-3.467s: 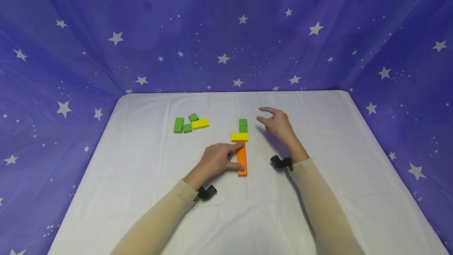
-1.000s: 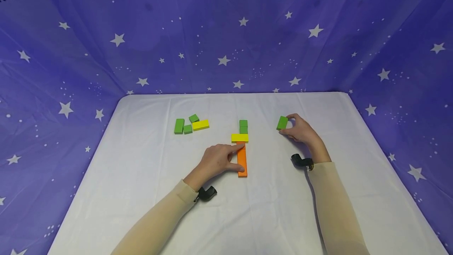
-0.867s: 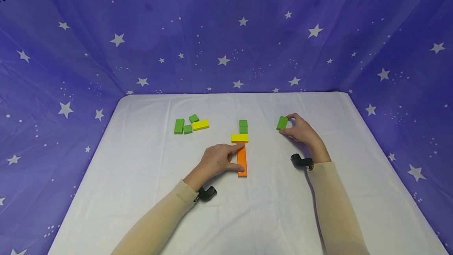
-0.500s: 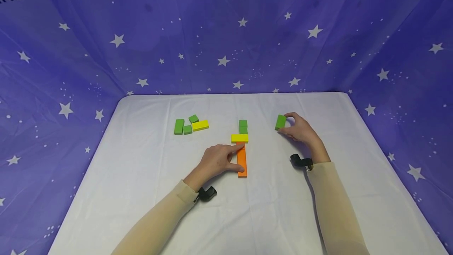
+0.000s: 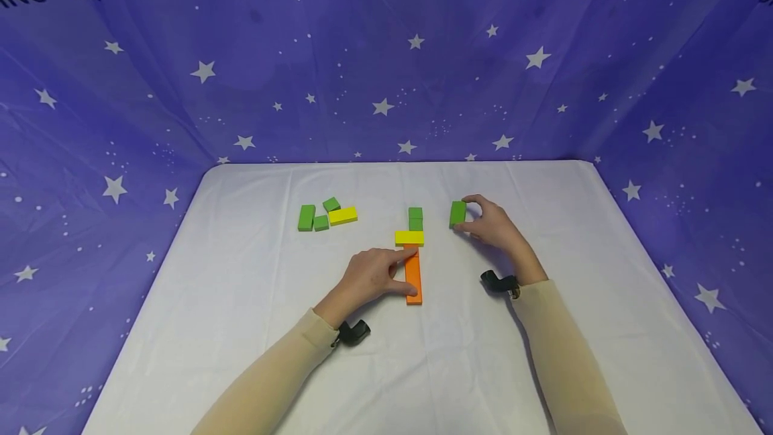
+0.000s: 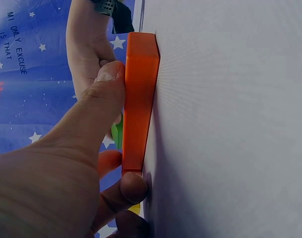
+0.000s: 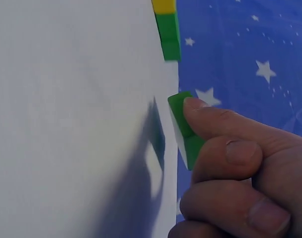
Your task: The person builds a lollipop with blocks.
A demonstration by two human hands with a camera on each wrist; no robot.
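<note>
In the head view, my left hand point(image 5: 371, 277) rests at the long orange block point(image 5: 413, 277), thumb near its close end and index finger by its far end. In the left wrist view, the thumb presses the orange block point(image 6: 140, 99) and the fingertips touch its far end, where a seam shows. My right hand point(image 5: 492, 223) pinches a rectangular green block point(image 5: 457, 215) between thumb and index finger. The right wrist view shows this green block point(image 7: 180, 116) raised, with a shadow on the cloth. A yellow block point(image 5: 409, 238) lies crosswise beyond the orange, with two small green blocks point(image 5: 415, 219) behind it.
At the left lie a green rectangular block point(image 5: 306, 218), two small green blocks point(image 5: 331, 204) and a yellow block point(image 5: 343, 215), close together. A white cloth point(image 5: 241, 301) covers the table. A blue starry curtain point(image 5: 338, 86) stands behind and at both sides.
My right hand, its fingers apart at first, has taken hold of the green block on the right and moved it left toward the row. The left hand stays at the orange block.
</note>
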